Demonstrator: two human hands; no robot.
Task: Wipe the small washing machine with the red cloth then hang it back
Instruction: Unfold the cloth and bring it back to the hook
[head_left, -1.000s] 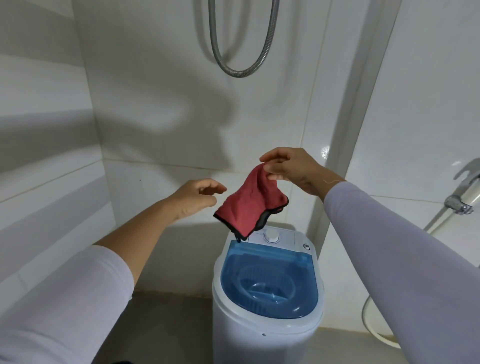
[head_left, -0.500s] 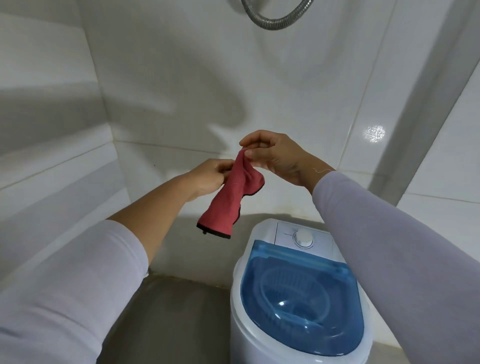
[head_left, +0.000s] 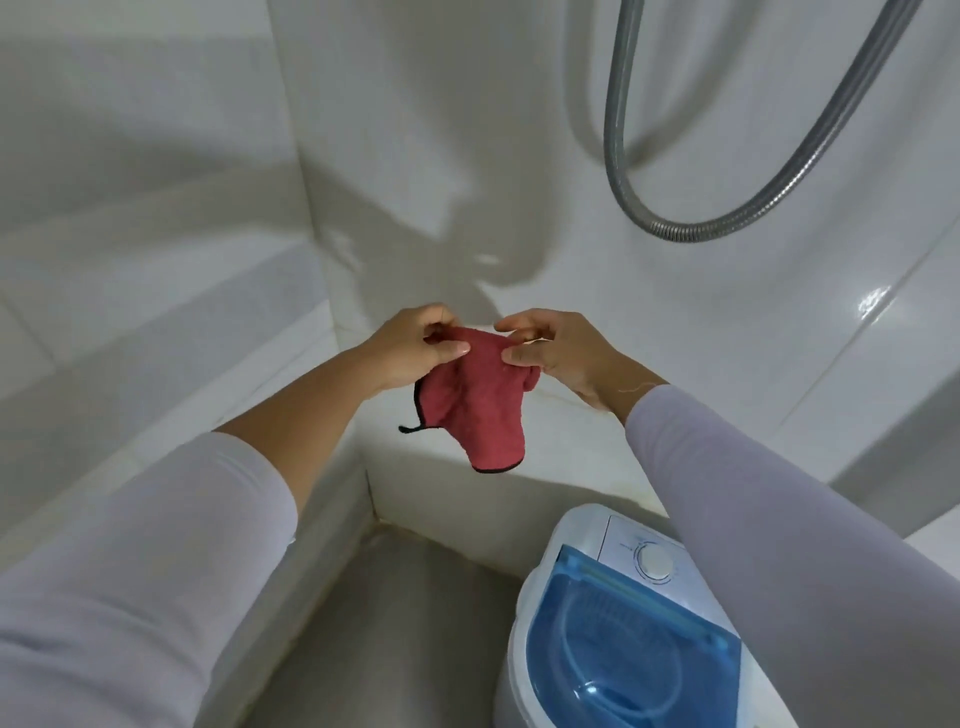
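Observation:
The red cloth (head_left: 480, 402), edged in black with a small black loop at its left corner, hangs in the air in front of the tiled corner. My left hand (head_left: 410, 348) pinches its top left edge. My right hand (head_left: 556, 348) pinches its top right edge with thumb and fingers. The small washing machine (head_left: 550, 649), white with a blue see-through lid (head_left: 623, 639) and a round dial (head_left: 655, 562), stands on the floor at the lower right, well below the cloth. My right sleeve hides its right side.
White tiled walls meet in a corner behind the cloth. A metal shower hose (head_left: 701, 228) loops down at the upper right. Grey floor (head_left: 405, 634) lies to the left of the machine.
My left hand has taken hold of the cloth, which both hands now grip. The cloth has moved left, away from above the machine, and the view has swung left.

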